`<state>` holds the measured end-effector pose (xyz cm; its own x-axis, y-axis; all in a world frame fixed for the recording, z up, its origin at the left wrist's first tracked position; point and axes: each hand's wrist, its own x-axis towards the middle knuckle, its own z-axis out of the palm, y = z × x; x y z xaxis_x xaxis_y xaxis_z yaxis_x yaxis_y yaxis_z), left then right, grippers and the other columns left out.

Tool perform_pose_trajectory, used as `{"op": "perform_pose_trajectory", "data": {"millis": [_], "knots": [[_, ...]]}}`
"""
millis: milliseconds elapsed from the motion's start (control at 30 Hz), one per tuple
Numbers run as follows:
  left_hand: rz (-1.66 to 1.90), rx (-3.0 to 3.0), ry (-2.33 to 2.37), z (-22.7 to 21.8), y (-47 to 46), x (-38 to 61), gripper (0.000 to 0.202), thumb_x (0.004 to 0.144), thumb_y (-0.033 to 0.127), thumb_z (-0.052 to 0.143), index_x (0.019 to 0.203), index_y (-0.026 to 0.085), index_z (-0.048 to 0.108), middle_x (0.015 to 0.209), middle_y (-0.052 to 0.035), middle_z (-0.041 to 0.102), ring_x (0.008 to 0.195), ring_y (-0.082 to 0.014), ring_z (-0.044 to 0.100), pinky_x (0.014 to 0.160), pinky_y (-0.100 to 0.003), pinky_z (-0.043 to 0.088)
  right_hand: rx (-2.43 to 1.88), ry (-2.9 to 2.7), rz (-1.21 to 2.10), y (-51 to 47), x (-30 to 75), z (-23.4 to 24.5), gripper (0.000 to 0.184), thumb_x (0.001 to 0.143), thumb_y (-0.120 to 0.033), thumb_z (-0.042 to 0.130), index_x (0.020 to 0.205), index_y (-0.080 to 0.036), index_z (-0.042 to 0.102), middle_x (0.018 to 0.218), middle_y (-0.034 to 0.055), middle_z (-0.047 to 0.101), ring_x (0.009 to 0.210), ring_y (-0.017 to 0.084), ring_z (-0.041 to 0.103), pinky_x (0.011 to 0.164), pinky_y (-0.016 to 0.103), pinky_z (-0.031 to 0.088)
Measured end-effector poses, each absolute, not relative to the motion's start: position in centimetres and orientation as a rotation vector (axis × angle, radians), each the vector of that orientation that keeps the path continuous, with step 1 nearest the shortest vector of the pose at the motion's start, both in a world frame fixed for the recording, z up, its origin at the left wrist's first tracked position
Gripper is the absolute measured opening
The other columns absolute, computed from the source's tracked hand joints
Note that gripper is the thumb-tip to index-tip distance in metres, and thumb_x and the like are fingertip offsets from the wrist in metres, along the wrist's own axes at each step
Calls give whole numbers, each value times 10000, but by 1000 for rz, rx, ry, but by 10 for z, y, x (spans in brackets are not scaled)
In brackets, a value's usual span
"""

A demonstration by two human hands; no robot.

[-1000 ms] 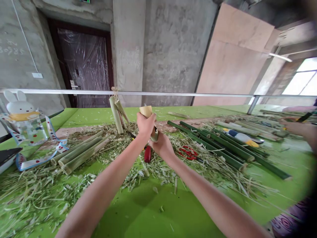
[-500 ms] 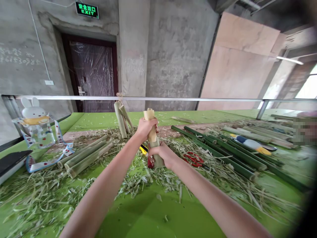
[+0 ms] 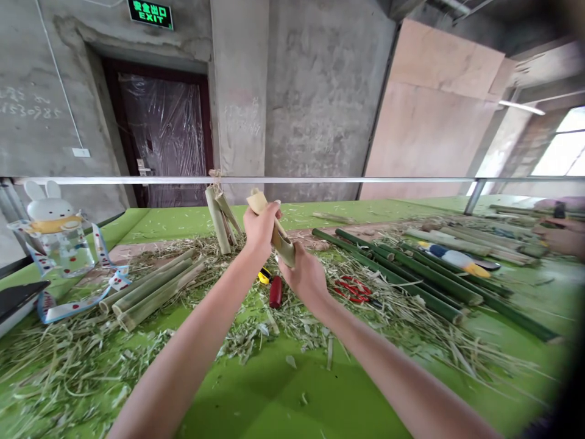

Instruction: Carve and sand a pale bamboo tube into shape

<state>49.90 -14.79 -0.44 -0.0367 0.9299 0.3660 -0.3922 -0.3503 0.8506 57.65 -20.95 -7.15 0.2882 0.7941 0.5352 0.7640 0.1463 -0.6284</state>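
Both my hands hold one short piece of split bamboo (image 3: 282, 242) above the table, tilted with its pale, peeled end (image 3: 256, 202) to the upper left. My left hand (image 3: 261, 230) grips that upper end. My right hand (image 3: 304, 282) holds the lower green part from below. Under my hands, on the scraps, lie a red-handled tool (image 3: 275, 291) and a yellow tool (image 3: 264, 275). Most of both are out of sight or too small to name exactly.
A green-covered table (image 3: 274, 390) is strewn with bamboo shavings. Split bamboo lengths (image 3: 153, 289) lie left, green poles (image 3: 411, 274) and red scissors (image 3: 351, 290) right. A tied bamboo bundle (image 3: 218, 219) hangs ahead. A co-worker's hand (image 3: 564, 238) shows far right.
The bamboo piece has tipped from nearly upright to leaning left, with its lower end lifted off the table area. My view has shifted slightly.
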Motion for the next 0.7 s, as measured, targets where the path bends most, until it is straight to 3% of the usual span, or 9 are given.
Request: {"op": "perform_pose_trajectory", "data": {"millis": [133,233,467,567,633,700], "knots": [[1534,969,722,-11,-152,511,333,599,403,677,764,176,499,663,-16,583,561,-114,545,506,-247,404,-1842,-1526,-280,-206,581,-74,151,761,-227,497,897,-168,468,744,107,588,602,191,541,491,265,272],[1507,875,639,-12,-155,510,346,626,456,652,761,184,486,609,4,554,519,-106,527,501,-248,406,-1776,-1593,-238,-209,580,-69,175,730,-197,519,895,-159,474,727,100,591,602,179,536,494,256,285],[1284,1003,388,-6,-155,492,341,638,477,643,670,174,489,509,24,457,417,-76,424,445,-238,385,-1281,-1575,827,-219,580,-53,166,577,-181,588,652,-171,440,500,-39,458,438,94,439,424,220,313],[1163,1001,273,-2,-158,488,331,684,486,587,673,165,507,510,8,455,427,-79,426,456,-243,405,-976,-1554,1359,-224,584,-50,215,570,-229,598,681,-184,420,453,-66,429,402,85,421,424,223,347],[1120,997,265,1,-160,486,346,703,508,549,689,163,522,521,-8,474,444,-92,449,472,-255,423,-819,-1592,1514,-226,585,-48,220,590,-264,588,718,-188,425,450,-74,421,397,78,406,427,219,354],[1127,987,294,6,-159,484,358,703,519,541,718,162,531,536,-15,495,462,-105,478,486,-262,436,-884,-1667,1370,-226,586,-48,213,611,-281,593,721,-182,439,481,-59,446,422,80,426,450,224,374]]}}
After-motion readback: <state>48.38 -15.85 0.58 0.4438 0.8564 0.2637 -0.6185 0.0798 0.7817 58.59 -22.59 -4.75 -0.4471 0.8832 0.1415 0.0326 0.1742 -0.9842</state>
